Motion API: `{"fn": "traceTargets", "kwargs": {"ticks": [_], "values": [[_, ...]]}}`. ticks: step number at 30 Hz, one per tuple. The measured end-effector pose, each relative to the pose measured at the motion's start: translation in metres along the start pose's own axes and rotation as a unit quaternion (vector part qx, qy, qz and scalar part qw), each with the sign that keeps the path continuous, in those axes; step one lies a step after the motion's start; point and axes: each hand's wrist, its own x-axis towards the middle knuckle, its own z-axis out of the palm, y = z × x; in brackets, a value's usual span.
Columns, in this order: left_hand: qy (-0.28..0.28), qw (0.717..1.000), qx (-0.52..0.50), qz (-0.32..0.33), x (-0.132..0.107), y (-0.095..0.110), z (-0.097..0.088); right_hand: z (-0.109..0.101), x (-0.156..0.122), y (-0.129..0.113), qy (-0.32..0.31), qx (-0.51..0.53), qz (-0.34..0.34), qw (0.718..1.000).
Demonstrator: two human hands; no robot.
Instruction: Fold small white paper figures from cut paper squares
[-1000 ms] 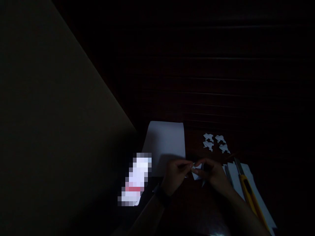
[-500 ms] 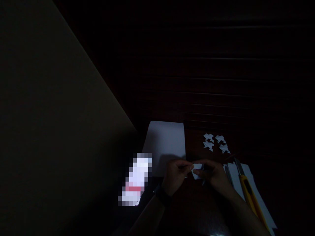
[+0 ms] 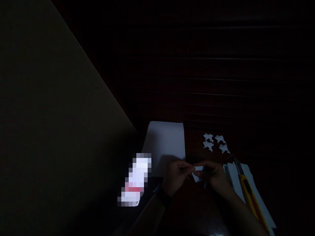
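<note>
A small folded piece of white paper (image 3: pixel 198 177) is held between my two hands above the dark table. My left hand (image 3: pixel 176 176), with a dark band on the wrist, pinches its left corner between thumb and fingertips. My right hand (image 3: pixel 214 175) grips the right side, thumb in front and fingers along the top edge. Past the right hand lie several small folded paper figures (image 3: pixel 208 146), grouped close together. The dim light hides the finer creases of the paper.
A large white sheet (image 3: pixel 166 139) lies beyond my left hand. At the left glows a phone (image 3: pixel 137 177), its screen pixelated. On the right, a yellow box cutter (image 3: pixel 249 195), blade out, rests on white paper sheets (image 3: pixel 258 193). A wall (image 3: pixel 61 114) rises at the left.
The folded paper has shifted slightly down and to the right between my fingers, and its tilt has changed a little. Both hands keep hold of it.
</note>
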Motion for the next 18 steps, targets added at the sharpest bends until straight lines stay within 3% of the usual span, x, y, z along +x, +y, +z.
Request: {"fn": "traceTargets", "kwargs": {"ticks": [6, 9, 13, 18], "values": [[0.046, 0.998, -0.035, -0.012, 0.001, 0.002, 0.001, 0.002, 0.000, -0.008, 0.010, -0.054, -0.107, 0.993], [0.095, 0.994, -0.059, -0.009, 0.002, 0.004, 0.000, 0.006, 0.000, -0.010, 0.069, -0.086, -0.152, 0.982], [0.126, 0.989, -0.080, 0.005, 0.001, 0.008, 0.000, 0.016, 0.000, -0.005, 0.160, -0.018, -0.110, 0.981], [0.126, 0.989, -0.075, -0.005, -0.002, 0.010, 0.008, 0.022, 0.001, 0.003, 0.068, 0.152, -0.021, 0.986]]}}
